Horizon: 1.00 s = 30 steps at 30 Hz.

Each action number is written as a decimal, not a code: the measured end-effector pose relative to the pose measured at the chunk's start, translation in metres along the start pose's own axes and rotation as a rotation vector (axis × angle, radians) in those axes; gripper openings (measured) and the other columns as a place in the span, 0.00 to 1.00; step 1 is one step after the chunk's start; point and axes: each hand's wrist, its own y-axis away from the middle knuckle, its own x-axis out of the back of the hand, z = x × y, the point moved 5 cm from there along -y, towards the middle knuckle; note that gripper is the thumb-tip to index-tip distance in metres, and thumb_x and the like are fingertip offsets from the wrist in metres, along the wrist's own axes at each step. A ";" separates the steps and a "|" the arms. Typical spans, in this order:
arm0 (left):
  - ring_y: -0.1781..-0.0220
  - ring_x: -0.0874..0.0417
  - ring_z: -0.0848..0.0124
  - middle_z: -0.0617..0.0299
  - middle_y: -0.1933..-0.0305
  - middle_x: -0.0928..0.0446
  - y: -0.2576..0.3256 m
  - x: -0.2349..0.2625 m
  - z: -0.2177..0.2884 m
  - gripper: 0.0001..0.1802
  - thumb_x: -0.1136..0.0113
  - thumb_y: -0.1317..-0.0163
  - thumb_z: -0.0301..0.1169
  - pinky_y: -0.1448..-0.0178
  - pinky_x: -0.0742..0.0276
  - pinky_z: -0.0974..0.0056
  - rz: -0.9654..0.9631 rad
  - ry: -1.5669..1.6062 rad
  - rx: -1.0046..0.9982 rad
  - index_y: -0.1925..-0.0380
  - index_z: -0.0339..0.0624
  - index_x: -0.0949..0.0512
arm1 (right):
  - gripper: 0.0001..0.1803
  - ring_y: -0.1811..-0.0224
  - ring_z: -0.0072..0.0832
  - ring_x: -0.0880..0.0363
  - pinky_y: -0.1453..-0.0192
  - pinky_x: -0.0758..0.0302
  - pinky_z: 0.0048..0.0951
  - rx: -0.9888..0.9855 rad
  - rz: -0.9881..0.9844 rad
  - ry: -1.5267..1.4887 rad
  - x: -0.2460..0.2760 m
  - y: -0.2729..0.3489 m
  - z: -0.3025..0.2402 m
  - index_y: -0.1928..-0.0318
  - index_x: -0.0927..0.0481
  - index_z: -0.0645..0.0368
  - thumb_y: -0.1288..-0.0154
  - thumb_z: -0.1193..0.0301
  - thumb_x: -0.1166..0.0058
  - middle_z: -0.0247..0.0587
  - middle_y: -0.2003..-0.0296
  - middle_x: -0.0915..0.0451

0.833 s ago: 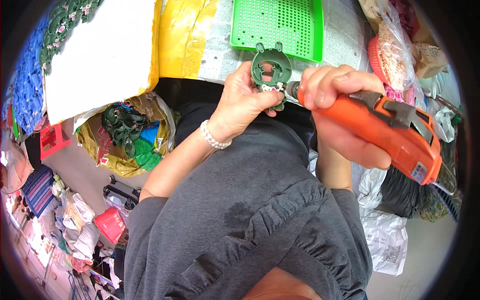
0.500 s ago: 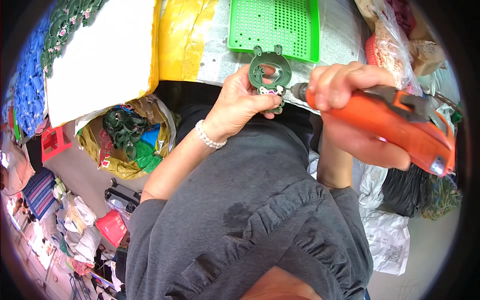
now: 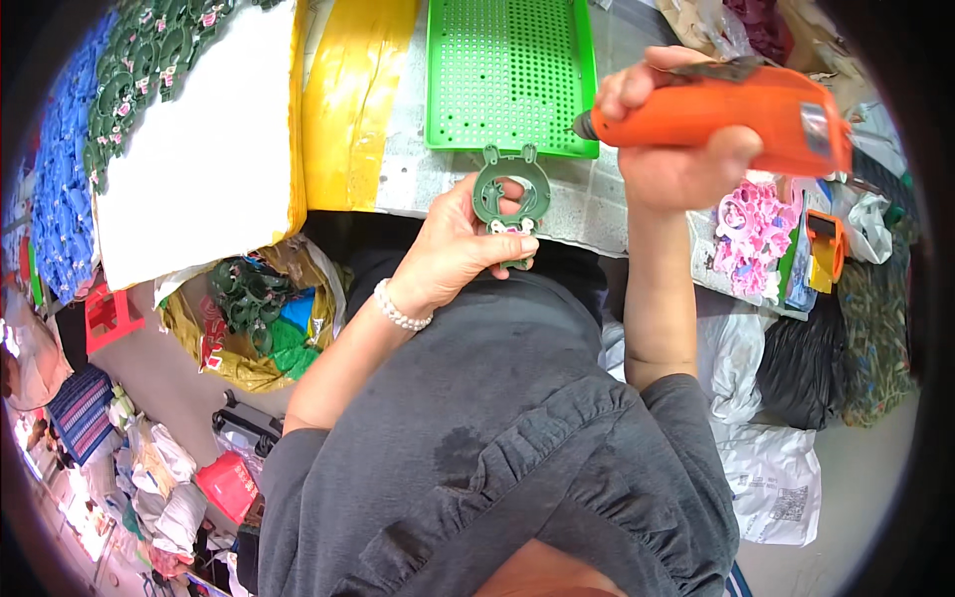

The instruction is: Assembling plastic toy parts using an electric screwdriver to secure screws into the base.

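My left hand [image 3: 448,244] pinches a dark green plastic frame [image 3: 541,194], ring-shaped with two small ears on top. A small white-and-pink piece [image 3: 512,228] sits at the lower part of the frame, beside my thumb. My right hand [image 3: 676,179] grips an orange power screwdriver [image 3: 731,111]. Its dark tip points left, over the right edge of the green perforated tray [image 3: 502,60], apart from the frame. Some of the fingers behind the frame are partly hidden.
Many green frames [image 3: 149,70] lie on a white board [image 3: 199,149] at the left, beside blue pieces [image 3: 65,169]. Pink parts [image 3: 756,234] lie on the right. Below the table edge stands a yellow bag [image 3: 244,373] holding green parts; a red stool [image 3: 111,316] is beside it.
The screwdriver has risen away from the frame toward the tray, uncovering pink parts at the right. My left hand with the frame has shifted slightly left and lower in view.
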 end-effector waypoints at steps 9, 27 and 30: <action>0.70 0.18 0.71 0.58 0.64 0.21 -0.002 0.001 -0.005 0.20 0.35 0.48 0.22 0.73 0.24 0.71 0.029 0.033 0.003 0.55 0.41 0.30 | 0.47 0.74 0.32 0.30 0.65 0.31 0.32 -0.006 0.138 0.123 0.015 -0.004 0.020 0.56 0.29 0.63 0.51 0.28 0.60 0.40 0.74 0.27; 0.66 0.17 0.70 0.57 0.60 0.22 0.000 0.002 -0.003 0.25 0.34 0.51 0.21 0.69 0.23 0.71 -0.012 -0.006 -0.042 0.53 0.40 0.32 | 0.49 0.74 0.31 0.31 0.65 0.32 0.33 0.029 0.119 0.121 0.006 -0.007 0.008 0.56 0.28 0.62 0.54 0.25 0.62 0.39 0.74 0.27; 0.65 0.17 0.70 0.58 0.59 0.22 0.001 0.003 -0.003 0.25 0.36 0.50 0.21 0.67 0.22 0.70 -0.017 -0.017 -0.002 0.52 0.40 0.33 | 0.51 0.73 0.30 0.30 0.62 0.33 0.36 0.078 -0.036 -0.004 -0.005 -0.009 -0.006 0.54 0.27 0.61 0.56 0.23 0.63 0.38 0.72 0.27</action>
